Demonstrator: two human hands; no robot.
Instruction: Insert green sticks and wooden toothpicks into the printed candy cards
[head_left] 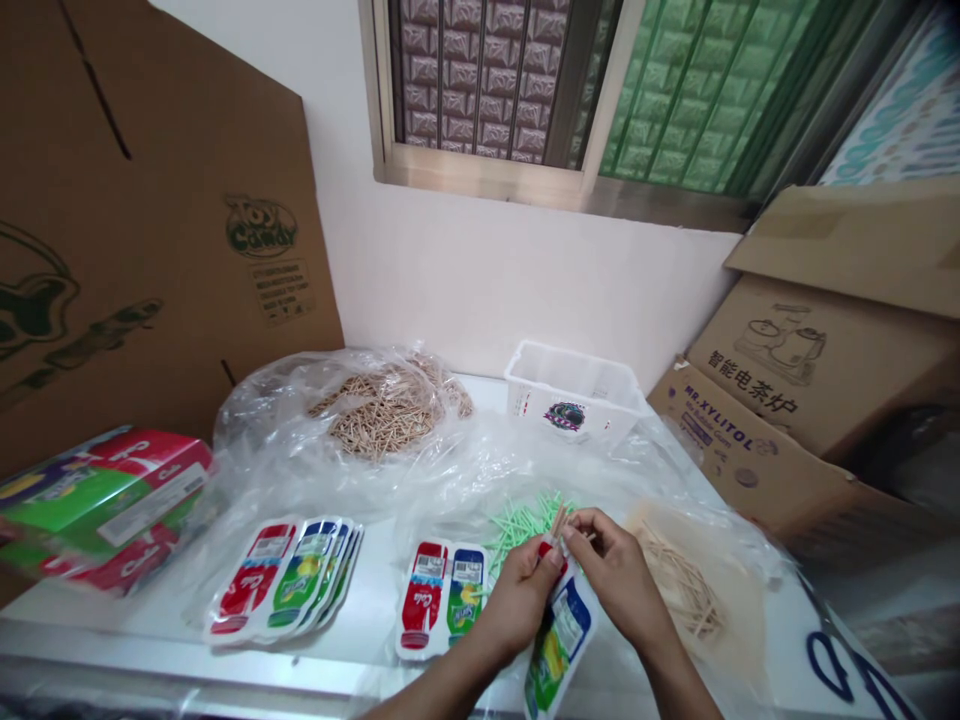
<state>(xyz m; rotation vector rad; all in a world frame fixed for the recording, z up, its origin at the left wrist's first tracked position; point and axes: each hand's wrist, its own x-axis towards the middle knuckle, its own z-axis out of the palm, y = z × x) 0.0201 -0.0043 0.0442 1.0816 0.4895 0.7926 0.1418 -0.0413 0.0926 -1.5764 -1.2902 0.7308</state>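
Well beyond held packet (556, 645), bagged sticks (382, 418)

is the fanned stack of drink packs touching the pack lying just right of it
Apart. The head view shows a strip of white tabletop between the fanned stack and the pack.

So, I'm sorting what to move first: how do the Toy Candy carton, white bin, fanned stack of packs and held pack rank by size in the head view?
1. Toy Candy carton
2. fanned stack of packs and white bin: too close to rank; the stack lies nearer the camera
3. held pack, partly covered
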